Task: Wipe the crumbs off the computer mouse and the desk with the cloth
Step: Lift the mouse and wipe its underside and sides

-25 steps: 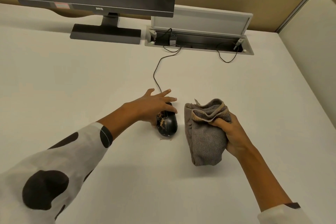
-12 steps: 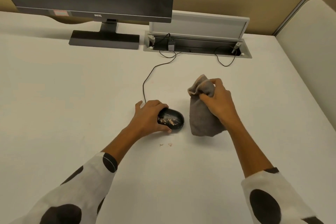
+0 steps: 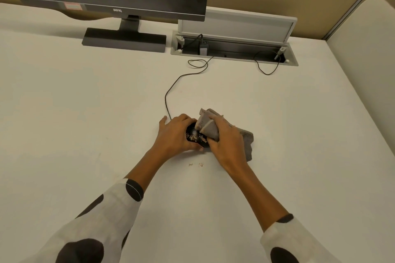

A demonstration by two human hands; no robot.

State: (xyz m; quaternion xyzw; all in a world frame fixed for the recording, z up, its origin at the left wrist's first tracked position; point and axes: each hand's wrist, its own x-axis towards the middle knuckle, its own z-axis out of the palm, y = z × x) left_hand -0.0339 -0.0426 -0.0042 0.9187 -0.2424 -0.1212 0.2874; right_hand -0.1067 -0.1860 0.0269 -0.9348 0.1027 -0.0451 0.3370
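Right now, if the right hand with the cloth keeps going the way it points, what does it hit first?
The right hand points up-left, pressing the cloth onto the mouse. Straight on, it would likely meet the crumb-covered mouse top, then the left hand gripping it.

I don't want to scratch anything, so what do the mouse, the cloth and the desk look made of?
Mouse: likely glossy black plastic; it shows highlights.
Cloth: soft grey knit or terry-like fabric, folds with a paler edge.
Desk: smooth matte white surface, probably laminate; no grain shows.
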